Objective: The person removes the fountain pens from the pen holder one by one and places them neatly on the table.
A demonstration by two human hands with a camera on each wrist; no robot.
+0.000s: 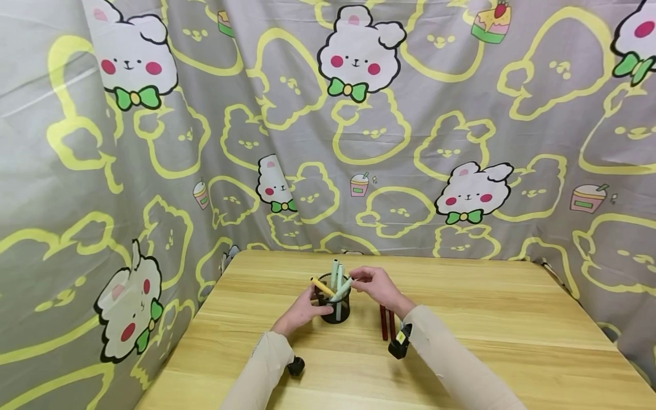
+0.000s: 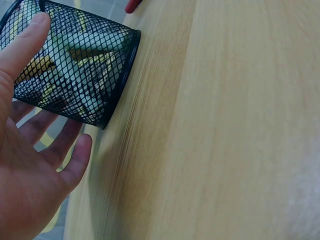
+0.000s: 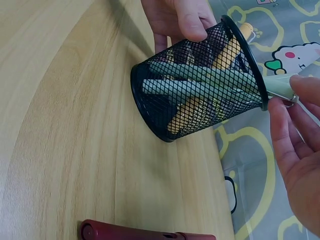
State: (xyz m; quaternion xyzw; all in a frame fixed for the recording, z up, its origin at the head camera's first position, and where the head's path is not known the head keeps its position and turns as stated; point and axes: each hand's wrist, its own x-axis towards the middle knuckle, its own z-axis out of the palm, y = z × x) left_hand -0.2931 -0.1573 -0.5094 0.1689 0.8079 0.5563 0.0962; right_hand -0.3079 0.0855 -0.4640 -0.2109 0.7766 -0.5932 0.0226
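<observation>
- Pen cup [image 3: 160, 115], black wire mesh, upright on the wood-grain worktop [image 1: 538, 330], set between the two hands in front of the person.
- Good handling here, I judge: brace the cup low and evenly so it cannot tip, and guide the pinched pale green pen [image 3: 280, 86] along its own slant. A sideways pull could lever the rim; its wire clip might catch on the mesh or a neighbour.
- Left hand [image 1: 302, 312]: partly opened to the cup's width, thumb against the near mesh, other fingers round the far side. Looks a light hold; little finger sticks out apart from the wall.
- Right hand [image 1: 378, 286]: narrow, thumb and fingertips closed over the clip end of that pen, just outside the rim. The pen's lower length lies inside the cup.
- Sharing the cup: more pale green pens [image 1: 335, 273], standing steeper, and a yellow-orange pen [image 1: 322, 286] leaning towards the left hand.
- Dark red pens [image 1: 384, 323] lie on the worktop near the right forearm, apart from the cup.
</observation>
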